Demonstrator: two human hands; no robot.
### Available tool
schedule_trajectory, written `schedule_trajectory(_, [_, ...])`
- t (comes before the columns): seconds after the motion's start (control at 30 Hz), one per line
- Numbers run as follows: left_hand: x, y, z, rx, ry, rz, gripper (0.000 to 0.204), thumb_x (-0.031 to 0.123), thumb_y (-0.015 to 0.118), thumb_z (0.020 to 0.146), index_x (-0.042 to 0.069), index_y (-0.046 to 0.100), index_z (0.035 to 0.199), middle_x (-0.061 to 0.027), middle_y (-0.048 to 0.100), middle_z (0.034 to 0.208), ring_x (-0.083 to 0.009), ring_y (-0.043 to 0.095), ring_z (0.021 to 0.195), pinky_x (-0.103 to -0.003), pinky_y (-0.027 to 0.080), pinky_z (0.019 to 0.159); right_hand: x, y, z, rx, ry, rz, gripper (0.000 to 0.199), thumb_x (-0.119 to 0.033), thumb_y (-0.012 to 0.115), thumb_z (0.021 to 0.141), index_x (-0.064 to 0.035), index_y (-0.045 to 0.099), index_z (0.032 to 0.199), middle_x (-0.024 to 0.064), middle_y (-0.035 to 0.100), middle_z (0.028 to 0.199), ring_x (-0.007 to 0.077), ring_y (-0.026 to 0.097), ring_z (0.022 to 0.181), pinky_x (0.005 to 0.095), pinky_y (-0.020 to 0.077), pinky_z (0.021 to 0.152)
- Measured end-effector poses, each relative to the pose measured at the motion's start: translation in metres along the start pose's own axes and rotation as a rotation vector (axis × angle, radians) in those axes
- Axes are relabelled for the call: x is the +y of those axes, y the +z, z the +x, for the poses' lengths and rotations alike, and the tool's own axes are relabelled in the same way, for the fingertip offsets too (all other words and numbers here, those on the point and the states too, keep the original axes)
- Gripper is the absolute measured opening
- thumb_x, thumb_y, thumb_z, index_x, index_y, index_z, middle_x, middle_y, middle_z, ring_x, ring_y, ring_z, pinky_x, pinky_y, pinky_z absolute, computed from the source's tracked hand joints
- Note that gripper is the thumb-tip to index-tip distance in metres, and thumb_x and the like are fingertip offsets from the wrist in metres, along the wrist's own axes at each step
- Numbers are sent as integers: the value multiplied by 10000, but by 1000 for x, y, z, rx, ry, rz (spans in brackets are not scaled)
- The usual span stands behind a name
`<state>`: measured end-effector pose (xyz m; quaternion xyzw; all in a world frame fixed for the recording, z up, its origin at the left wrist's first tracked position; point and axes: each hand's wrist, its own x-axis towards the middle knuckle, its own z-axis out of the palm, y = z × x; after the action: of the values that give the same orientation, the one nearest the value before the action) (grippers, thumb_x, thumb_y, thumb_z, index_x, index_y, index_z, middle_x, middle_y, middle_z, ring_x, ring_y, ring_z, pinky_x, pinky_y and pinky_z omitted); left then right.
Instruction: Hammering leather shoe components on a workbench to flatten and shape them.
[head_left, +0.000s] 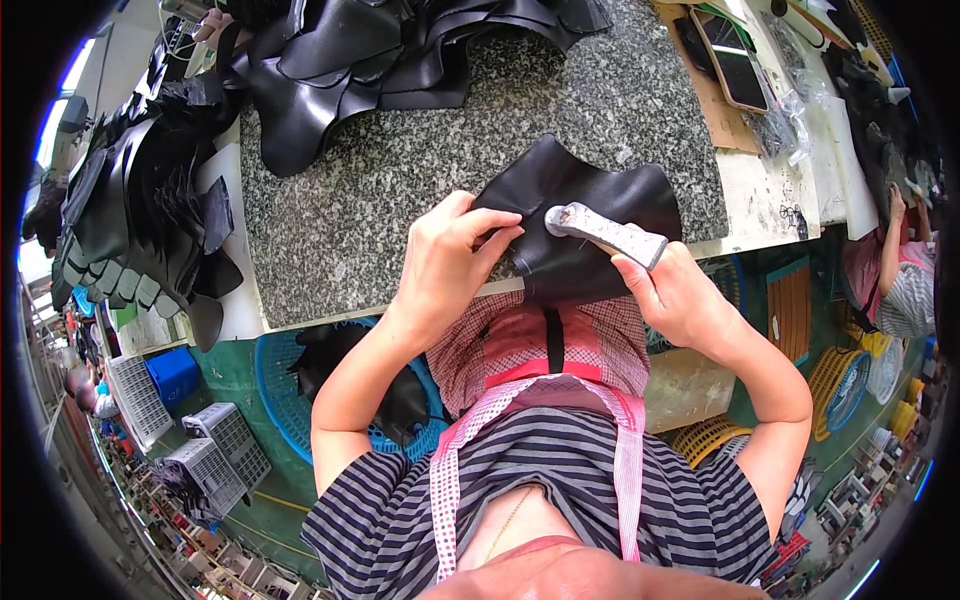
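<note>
The leather piece [575, 215] is plain black, and the hammer [605, 232] on it is dull grey. The slab [400, 170] is speckled grey granite; the near shirt [560, 460] is grey-and-black striped, the apron [520, 350] pink checked.

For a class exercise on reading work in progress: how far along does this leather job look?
Done cannot be told: black pieces lie stacked at the left and heaped at the slab's far edge, but which are finished is unclear. In hand: the left hand pins one black piece on the granite slab while the right hand holds a metal hammer over it.
</note>
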<state>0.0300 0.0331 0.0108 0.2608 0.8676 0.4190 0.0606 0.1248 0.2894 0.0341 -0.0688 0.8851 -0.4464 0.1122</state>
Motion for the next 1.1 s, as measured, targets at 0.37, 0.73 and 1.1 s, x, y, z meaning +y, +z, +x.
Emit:
schedule_trajectory(0.37, [-2, -4, 6, -36, -123, -14, 238, 174, 885, 793, 73, 806, 994, -76, 686, 845, -165, 684, 631, -296, 544, 590, -31, -22, 20, 176, -143, -51, 190, -172, 499, 1073, 12, 534, 1102, 235, 606, 696, 465, 650, 692, 497, 477, 593])
schedule_trajectory(0.73, [-3, -3, 7, -41, -104, -17, 225, 145, 870, 803, 82, 801, 1008, -72, 701, 858, -167, 694, 634, -293, 554, 598, -25, 3, 14, 69, 63, 77, 150, -129, 532, 1024, 5, 498, 1082, 256, 628, 722, 486, 658, 739, 531, 501, 617])
schedule_trajectory(1.1, [-10, -9, 3, -56, -92, -117, 140, 14, 760, 878, 43, 775, 1015, -76, 682, 841, -156, 651, 718, -275, 519, 662, 6, 24, 17, 81, -39, 64, 158, -134, 549, 1030, 9, 490, 1060, 260, 588, 690, 499, 629, 738, 534, 463, 606])
